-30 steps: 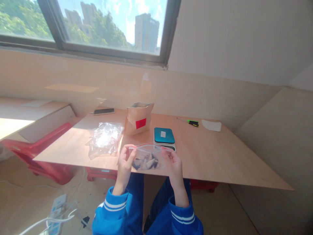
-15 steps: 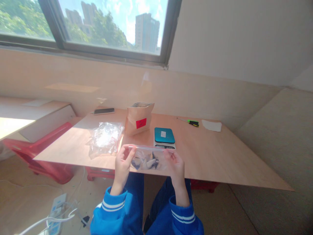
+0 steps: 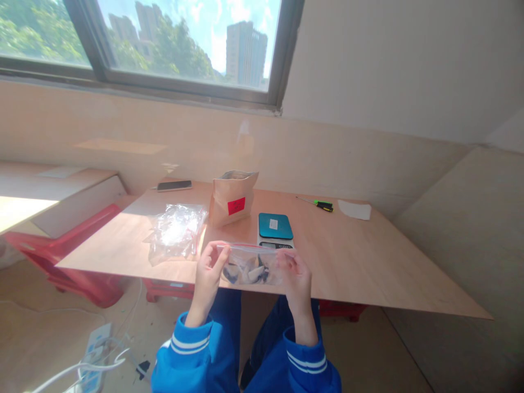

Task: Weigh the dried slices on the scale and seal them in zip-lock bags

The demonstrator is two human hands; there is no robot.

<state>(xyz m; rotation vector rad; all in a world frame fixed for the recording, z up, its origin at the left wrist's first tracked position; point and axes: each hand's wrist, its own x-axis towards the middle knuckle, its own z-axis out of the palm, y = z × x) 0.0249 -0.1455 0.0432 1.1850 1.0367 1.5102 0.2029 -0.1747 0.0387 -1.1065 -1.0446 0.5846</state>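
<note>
A clear zip bag (image 3: 249,267) with a red line along its top hangs between my hands at the table's near edge. Dark and pale pieces lie inside it; their kind is too small to tell. My left hand (image 3: 210,270) pinches the bag's upper left corner. At the upper right corner my right hand (image 3: 295,275) has its fingers closed on the bag. Just beyond the bag sits a kitchen scale (image 3: 275,226) with a teal top and a small white label. Behind and to the left stands an open brown paper pouch (image 3: 231,202) bearing a red label.
Empty clear bags (image 3: 176,232) lie piled at left on the wooden table (image 3: 360,262). A phone (image 3: 174,186) is at the back left. Two screwdrivers (image 3: 323,204) and a white paper piece (image 3: 354,210) lie back right. A power strip (image 3: 96,349) rests on the floor.
Both hands and the bag have shifted very slightly to the right. The pieces inside the bag have settled a little differently. Everything else on the table stays in place.
</note>
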